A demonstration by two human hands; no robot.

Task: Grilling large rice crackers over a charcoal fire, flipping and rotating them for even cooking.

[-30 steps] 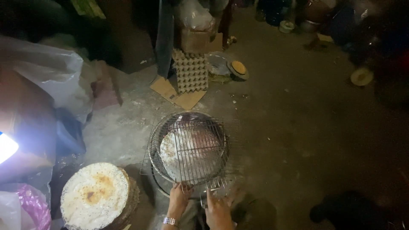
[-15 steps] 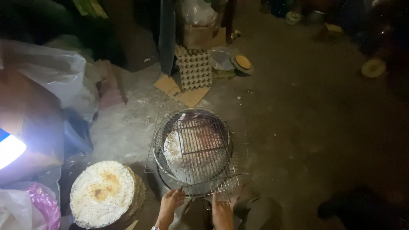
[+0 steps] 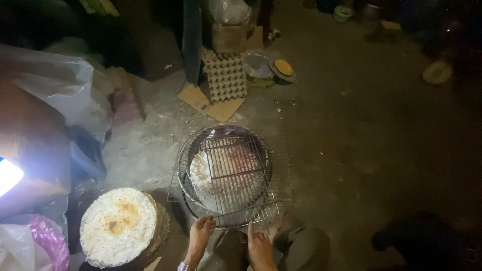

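Concrete floor (image 3: 351,130) carries everything, dim toward its far edge. White plastic sacks (image 3: 65,85) heap along the left edge. Near the middle stands a round brazier (image 3: 226,170), and a wire rack (image 3: 236,175) lies over it, clamping a pale flatbread (image 3: 206,175) above the glow. At the near left corner sits a stack of toasted flatbreads (image 3: 120,226). Beyond the brazier a grey egg tray (image 3: 226,75) leans upright, brown cardboard (image 3: 211,103) flat before it. Left hand (image 3: 201,236) and right hand (image 3: 258,246) touch the rack's near edge, fingers curled narrow around its wire.
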